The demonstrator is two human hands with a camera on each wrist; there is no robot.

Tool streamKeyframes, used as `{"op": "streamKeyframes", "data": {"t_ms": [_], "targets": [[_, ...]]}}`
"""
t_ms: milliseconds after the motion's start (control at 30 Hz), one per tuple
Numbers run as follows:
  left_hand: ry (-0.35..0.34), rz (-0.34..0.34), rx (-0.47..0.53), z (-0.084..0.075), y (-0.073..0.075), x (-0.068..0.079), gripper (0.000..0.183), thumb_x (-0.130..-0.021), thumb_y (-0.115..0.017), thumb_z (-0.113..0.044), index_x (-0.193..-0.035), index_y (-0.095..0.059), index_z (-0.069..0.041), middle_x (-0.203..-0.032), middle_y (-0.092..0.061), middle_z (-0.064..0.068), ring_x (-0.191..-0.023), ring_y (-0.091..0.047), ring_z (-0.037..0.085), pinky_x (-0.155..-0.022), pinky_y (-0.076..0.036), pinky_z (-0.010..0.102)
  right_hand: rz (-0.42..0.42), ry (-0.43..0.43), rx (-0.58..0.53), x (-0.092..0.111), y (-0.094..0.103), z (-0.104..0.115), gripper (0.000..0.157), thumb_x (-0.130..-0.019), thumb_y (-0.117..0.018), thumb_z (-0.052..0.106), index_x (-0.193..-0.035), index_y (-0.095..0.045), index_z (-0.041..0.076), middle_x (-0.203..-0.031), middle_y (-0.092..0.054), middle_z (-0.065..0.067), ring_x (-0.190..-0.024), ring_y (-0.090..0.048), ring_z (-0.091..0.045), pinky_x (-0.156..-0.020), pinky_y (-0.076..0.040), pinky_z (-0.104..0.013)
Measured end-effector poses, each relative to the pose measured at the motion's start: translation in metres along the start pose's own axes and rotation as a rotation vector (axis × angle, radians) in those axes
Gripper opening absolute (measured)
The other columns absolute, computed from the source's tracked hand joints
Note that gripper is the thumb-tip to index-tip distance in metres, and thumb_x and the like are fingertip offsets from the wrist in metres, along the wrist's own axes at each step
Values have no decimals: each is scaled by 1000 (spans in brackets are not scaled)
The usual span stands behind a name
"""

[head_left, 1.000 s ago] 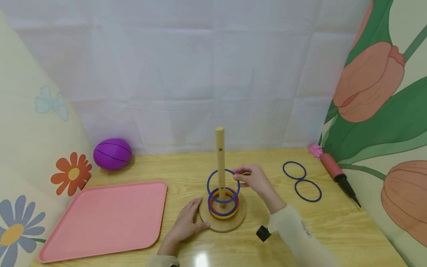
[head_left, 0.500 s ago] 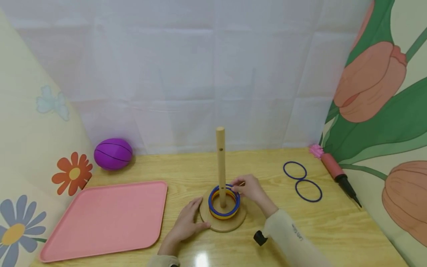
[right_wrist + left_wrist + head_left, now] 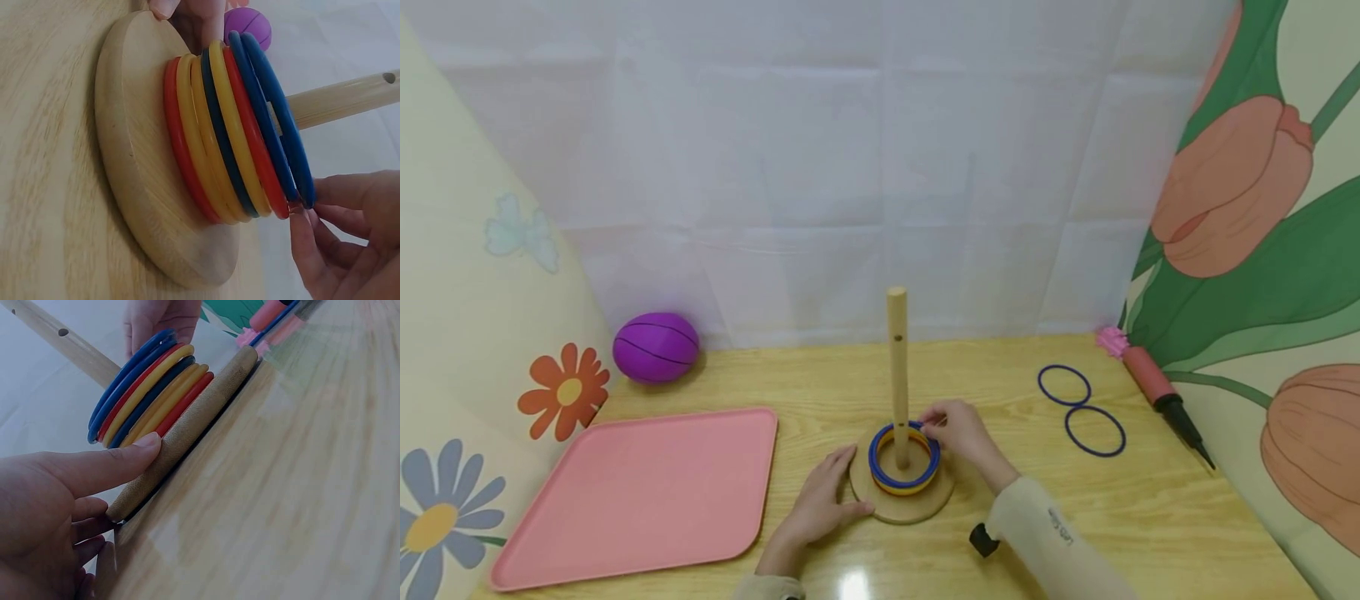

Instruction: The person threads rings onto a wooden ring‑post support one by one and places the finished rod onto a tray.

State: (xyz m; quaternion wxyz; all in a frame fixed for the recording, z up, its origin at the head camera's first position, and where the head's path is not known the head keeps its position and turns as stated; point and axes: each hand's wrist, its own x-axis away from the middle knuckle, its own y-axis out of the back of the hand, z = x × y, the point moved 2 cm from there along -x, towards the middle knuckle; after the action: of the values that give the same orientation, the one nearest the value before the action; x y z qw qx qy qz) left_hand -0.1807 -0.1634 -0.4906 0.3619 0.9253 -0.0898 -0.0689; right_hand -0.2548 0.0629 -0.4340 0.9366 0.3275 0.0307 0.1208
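Observation:
A wooden peg [image 3: 898,367] stands upright on a round wooden base [image 3: 901,510]. Red, yellow and blue rings are stacked around it. My left hand [image 3: 820,498] holds the base's left edge, its thumb [image 3: 147,442] at the rim beside the lowest red ring. With thumb and fingers, my right hand [image 3: 964,432] pinches the top blue ring [image 3: 300,169] at its right side. That ring encircles the peg and lies on the stack, slightly tilted, with a narrow gap above the blue ring below it. The fingers partly cover its edge.
Two loose blue rings [image 3: 1096,432] lie on the table to the right. Beyond them is a red-and-black hand pump [image 3: 1150,377] with a pink end. A pink tray [image 3: 655,492] occupies the left, with a purple ball [image 3: 657,347] behind it. A white sheet hangs at the back.
The right hand has lowered the blue ring down the peg onto the stack, still pinching it. The left hand has stayed at the base.

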Motion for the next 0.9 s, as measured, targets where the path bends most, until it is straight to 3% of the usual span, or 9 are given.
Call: {"op": "streamKeyframes", "data": {"t_ms": [233,400,600,733,900], "targets": [[3,3,-3,0,-1,0,93,-72,-84,-32,-146,-38,1,-148,-41,22,-136,-35,48,-114,-25,64,-33,51,-2,2,4,-7,10,-88,-69,10,-95,-74,6,-87,-72,-5,-77,-63,-13,-65,-54,-23],[1,0,-7,1,-1,0,93,-72,-84,-33,-146,-38,0,-148,-42,22,-136,-35,47,-114,-26,64,-29,62,-93,4,15,-21,17,-90,-67,10,-105,-72,2,-96,-73,-9,-84,-65,-16,-65,-59,-27],[-3,0,-7,1,-2,0,94,-72,-84,-33,-146,-38,0,-149,-41,22,-137,-35,48,-114,-25,64,-84,51,-90,3,46,-45,20,-90,-67,9,-107,-70,0,-101,-71,-12,-89,-65,-19,-66,-60,-27],[-1,0,-7,0,-1,0,94,-72,-84,-33,-146,-38,1,-148,-41,22,-137,-35,48,-114,-25,64,-103,119,-51,4,70,-63,22,-90,-66,9,-109,-68,-3,-102,-71,-17,-92,-66,-25,-69,-60,-27],[-5,-7,-13,1,-1,-1,93,-72,-84,-33,-146,-38,1,-148,-42,22,-136,-36,47,-114,-25,63,-141,192,83,4,97,-83,21,-89,-67,9,-107,-69,-2,-99,-72,-16,-95,-66,-31,-80,-57,-39]]}}
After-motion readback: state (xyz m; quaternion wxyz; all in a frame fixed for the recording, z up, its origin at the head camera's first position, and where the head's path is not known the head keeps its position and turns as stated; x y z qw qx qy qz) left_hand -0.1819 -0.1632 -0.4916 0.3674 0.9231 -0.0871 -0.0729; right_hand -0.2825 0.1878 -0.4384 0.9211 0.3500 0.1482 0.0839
